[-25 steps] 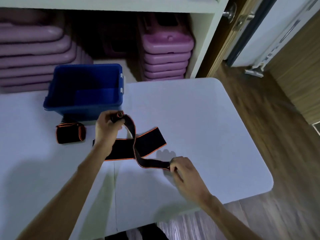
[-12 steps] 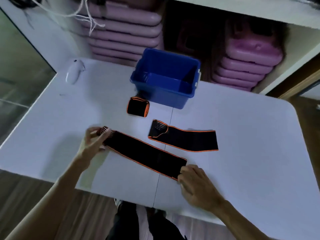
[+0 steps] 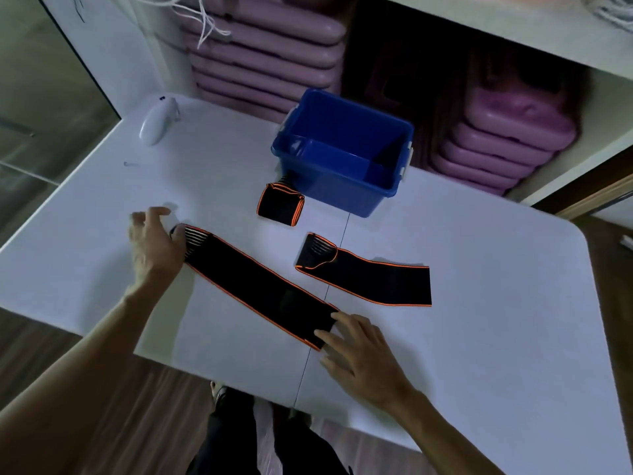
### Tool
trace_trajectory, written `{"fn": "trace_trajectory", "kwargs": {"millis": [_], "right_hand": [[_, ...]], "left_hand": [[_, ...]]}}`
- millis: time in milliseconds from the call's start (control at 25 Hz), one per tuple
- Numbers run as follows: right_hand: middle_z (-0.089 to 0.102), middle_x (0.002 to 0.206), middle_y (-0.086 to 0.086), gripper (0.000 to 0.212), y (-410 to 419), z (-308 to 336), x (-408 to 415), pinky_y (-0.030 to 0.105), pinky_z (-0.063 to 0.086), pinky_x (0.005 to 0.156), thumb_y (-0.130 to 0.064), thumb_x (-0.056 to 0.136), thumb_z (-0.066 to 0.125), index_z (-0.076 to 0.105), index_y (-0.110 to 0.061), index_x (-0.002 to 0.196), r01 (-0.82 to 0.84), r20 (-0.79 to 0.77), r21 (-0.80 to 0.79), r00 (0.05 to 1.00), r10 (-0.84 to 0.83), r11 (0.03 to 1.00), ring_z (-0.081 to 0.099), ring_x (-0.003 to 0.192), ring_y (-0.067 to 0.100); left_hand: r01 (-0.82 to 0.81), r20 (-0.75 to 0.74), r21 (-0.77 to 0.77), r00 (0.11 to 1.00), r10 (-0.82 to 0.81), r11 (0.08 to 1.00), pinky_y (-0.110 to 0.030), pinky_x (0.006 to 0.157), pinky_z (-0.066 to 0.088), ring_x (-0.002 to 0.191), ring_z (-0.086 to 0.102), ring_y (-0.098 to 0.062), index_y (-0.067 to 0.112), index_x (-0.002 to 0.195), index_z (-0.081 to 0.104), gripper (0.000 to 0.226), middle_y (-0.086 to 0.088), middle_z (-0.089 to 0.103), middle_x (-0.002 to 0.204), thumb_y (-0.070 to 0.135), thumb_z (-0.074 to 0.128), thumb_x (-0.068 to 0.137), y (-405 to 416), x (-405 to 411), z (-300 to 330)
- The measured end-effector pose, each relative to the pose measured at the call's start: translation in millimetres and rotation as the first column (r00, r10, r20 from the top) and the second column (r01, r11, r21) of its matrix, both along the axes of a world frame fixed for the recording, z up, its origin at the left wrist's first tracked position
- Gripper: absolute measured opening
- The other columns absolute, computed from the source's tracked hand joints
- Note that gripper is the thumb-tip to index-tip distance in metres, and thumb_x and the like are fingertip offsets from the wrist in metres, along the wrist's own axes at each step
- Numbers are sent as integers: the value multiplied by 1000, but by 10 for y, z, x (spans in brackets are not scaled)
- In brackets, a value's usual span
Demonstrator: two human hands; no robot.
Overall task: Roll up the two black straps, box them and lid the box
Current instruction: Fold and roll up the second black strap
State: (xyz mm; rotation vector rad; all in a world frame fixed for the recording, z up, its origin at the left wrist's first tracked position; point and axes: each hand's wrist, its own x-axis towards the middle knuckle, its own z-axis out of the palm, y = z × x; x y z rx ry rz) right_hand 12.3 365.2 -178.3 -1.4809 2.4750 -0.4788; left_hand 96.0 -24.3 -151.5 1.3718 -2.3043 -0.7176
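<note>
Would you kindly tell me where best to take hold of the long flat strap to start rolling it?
Probably the ribbed end of the long strap, pinched from the left by the left hand already there: it lies flat, so that free end can curl over.

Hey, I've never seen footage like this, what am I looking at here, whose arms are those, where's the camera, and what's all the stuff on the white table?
No machine here: these are a person's two bare arms, filmed by one wide-angle camera worn on their head, looking forward and down. That is why the legs show at the bottom.

On the white table a long black strap with orange edges lies flat. The left hand touches its ribbed end and the right hand rests its fingers on the other end; neither hand grips it. A shorter flat strap lies to its right, one end folded over. A strap already rolled up sits just in front of the open blue box, which looks empty. No lid is visible. A small white object lies at the far left corner; I cannot tell what it is. Purple cases are stacked on shelves behind.
</note>
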Motion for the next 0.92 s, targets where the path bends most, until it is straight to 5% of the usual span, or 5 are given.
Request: {"fn": "trace_trajectory", "kwargs": {"millis": [120, 280, 480, 640, 920], "right_hand": [[46, 138, 4, 40, 109, 72, -325, 37, 38, 98, -36, 89, 61, 59, -28, 128, 274, 16, -114, 962, -274, 955, 45, 123, 26], [36, 149, 9, 49, 450, 173, -886, 48, 36, 106, -33, 89, 58, 51, -24, 137, 567, 88, -17, 821, -564, 823, 32, 132, 31], [20, 160, 4, 77, 590, 197, -1175, 53, 34, 107, -52, 83, 58, 25, -33, 151, 536, 236, 198, 787, -570, 821, 21, 142, 30], [39, 142, -2, 80, 502, 213, -1247, 46, 36, 101, -34, 82, 69, 26, -38, 149, 514, 234, 194, 803, -548, 836, 31, 129, 29], [71, 105, 7, 26, 171, 530, -1346, 39, 52, 93, -5, 87, 65, 72, -22, 107, 676, 819, 59, 388, -422, 734, 66, 103, 27]], "left_hand": [[318, 4, -240, 945, -326, 917, -44, 93, 41, 102, 50, -37, 14, 112, 61, 29, -14, 53, 117, 28, 60, 87, 592, -217, 130], [610, 77, -36, 791, -607, 791, -39, 87, 46, 102, 51, -24, 20, 108, 67, 46, -2, 56, 115, 57, 56, 83, 1581, -643, 60], [548, 232, 69, 804, -547, 834, -37, 92, 38, 108, 46, -26, 18, 112, 64, 44, -3, 54, 116, 53, 59, 85, 1973, -1061, 36], [472, -30, 253, 876, -481, 845, -32, 79, 47, 89, 57, -20, 16, 92, 69, 15, 1, 65, 92, 30, 63, 87, 1740, -1037, 73], [391, -392, 689, 909, -139, 611, -28, 72, 45, 90, 66, -17, 12, 100, 69, 25, -6, 69, 95, 34, 61, 91, 686, -584, 681]]}}
